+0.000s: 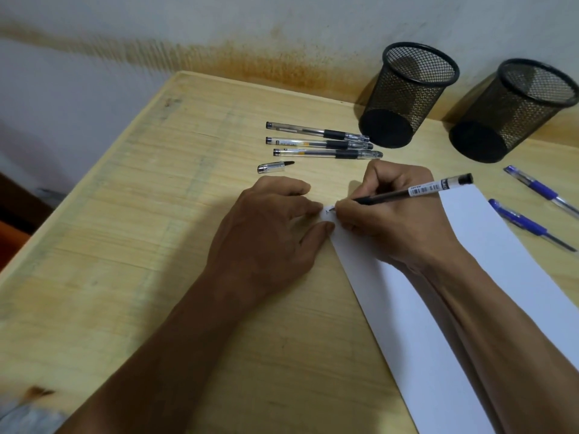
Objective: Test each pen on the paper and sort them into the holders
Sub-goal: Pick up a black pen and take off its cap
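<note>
Both forearms reach over the wooden bench (pixel 131 233). Right hand (pixel 391 211) grips a black pen (pixel 416 192), tip on the paper (pixel 488 233) corner. Left hand (pixel 275 227) presses flat beside it, fingers relaxed. 3 black pens (pixel 319 141), 1 cap (pixel 272 166), 2 blue pens (pixel 532 211) and 2 mesh holders (pixel 407 92) lie beyond.

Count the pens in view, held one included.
6: three black pens in a row left of the holders, two blue pens right of the paper, one pen in the right hand.
</note>
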